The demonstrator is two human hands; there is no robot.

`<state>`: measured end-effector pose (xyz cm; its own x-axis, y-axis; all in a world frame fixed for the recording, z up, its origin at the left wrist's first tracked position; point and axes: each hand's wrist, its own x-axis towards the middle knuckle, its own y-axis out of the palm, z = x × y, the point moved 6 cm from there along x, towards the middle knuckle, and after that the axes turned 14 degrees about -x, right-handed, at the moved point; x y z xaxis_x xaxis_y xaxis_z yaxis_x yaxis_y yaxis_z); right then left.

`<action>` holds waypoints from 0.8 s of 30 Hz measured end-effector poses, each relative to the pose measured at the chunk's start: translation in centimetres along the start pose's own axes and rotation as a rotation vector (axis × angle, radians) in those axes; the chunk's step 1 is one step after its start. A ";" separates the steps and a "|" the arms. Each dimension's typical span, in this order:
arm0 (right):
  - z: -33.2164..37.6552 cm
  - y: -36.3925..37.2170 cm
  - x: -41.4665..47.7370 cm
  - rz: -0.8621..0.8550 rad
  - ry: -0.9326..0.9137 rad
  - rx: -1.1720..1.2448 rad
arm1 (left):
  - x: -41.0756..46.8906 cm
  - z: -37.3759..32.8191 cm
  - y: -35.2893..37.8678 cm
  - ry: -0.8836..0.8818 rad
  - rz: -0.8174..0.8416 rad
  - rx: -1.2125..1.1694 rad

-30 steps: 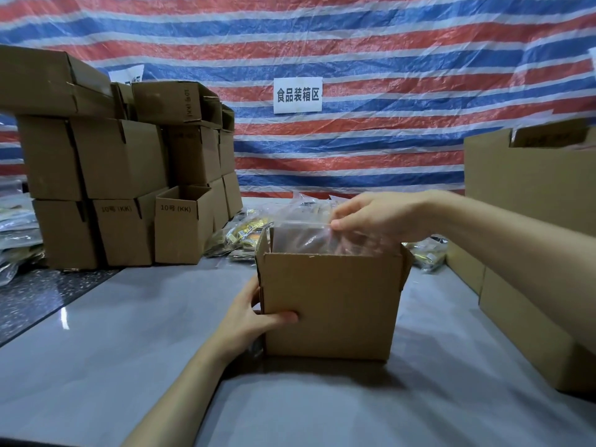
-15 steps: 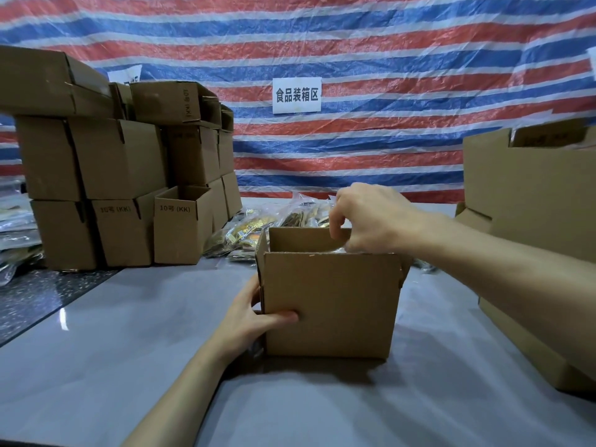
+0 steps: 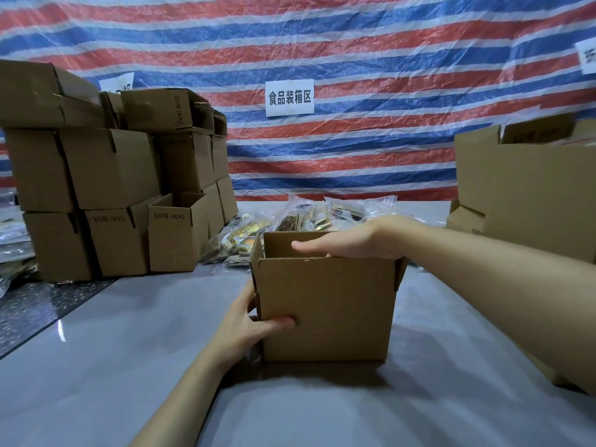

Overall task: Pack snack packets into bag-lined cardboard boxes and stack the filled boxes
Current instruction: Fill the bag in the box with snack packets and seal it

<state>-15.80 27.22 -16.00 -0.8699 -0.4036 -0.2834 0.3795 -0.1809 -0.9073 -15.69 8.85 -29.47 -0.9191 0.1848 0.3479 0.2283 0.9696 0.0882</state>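
Observation:
An open cardboard box (image 3: 325, 304) stands upright on the grey table (image 3: 122, 356) in front of me. My left hand (image 3: 245, 330) grips its lower left corner, with the thumb on the front face and the fingers round the side. My right hand (image 3: 351, 243) reaches down into the open top, thumb stretched out to the left along the rim; its fingers are hidden behind the front wall. The clear bag no longer shows above the rim. A pile of snack packets in clear bags (image 3: 290, 221) lies just behind the box.
Several small cardboard boxes (image 3: 113, 169) are stacked at the left, one open box (image 3: 175, 233) at the front of them. Larger cardboard boxes (image 3: 529, 195) stand at the right, near my right forearm. A striped tarp with a white sign (image 3: 289, 97) hangs behind.
My right hand, which held the clear bag above the box, has pushed down into the box, and the bag has gone out of sight. My left hand has stayed on the corner.

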 end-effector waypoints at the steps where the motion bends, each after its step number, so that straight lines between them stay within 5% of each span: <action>1: -0.3 -0.3 0.0 -0.048 0.002 0.021 | 0.0 0.0 0.0 0.000 0.000 -0.003; 6: 0.0 -0.4 -1.2 -0.057 0.041 -0.136 | 0.0 -0.1 0.2 0.004 0.014 -0.020; 13: -3.2 -1.9 -5.8 -0.711 -0.096 -0.372 | -0.2 -0.4 0.4 -0.019 0.016 -0.034; 20: -8.1 1.8 -8.9 -0.594 -0.066 0.143 | -0.5 -0.4 0.5 -0.078 -0.039 0.080; 24: -9.8 4.5 -9.7 -0.560 -0.061 0.170 | -0.5 0.2 1.1 -0.129 -0.044 0.073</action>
<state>-8.72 39.13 -20.37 -0.9346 -0.2551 0.2479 -0.0833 -0.5206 -0.8497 -15.05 9.90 -29.73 -0.9625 0.1559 0.2222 0.1667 0.9855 0.0310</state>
